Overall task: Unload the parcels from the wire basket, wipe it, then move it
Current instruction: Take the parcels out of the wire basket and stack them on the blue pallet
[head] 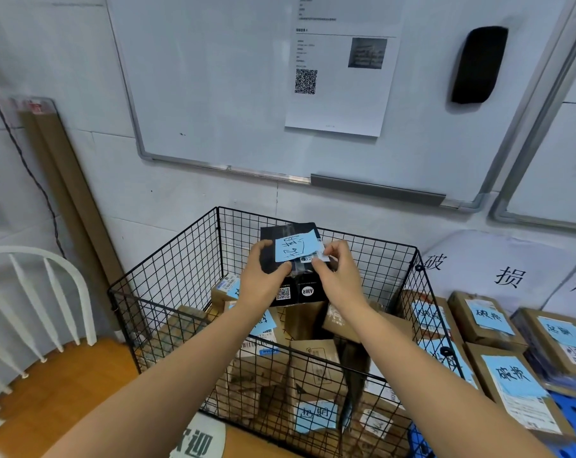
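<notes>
A black wire basket (167, 276) stands against the wall with several brown cardboard parcels (313, 365) inside, some bearing blue notes. Above its middle I hold a black parcel (308, 292) with a blue handwritten note (295, 247) on top. My left hand (263, 276) grips the parcel's left side, thumb on the note's lower edge. My right hand (334, 269) pinches the note's right end and a white label beside it.
Several brown boxes with blue notes (508, 385) sit on a blue surface (574, 414) to the basket's right. A white chair with a wooden seat (48, 375) stands at left. A whiteboard (247, 94) hangs on the wall behind. Flat cardboard (58, 166) leans at left.
</notes>
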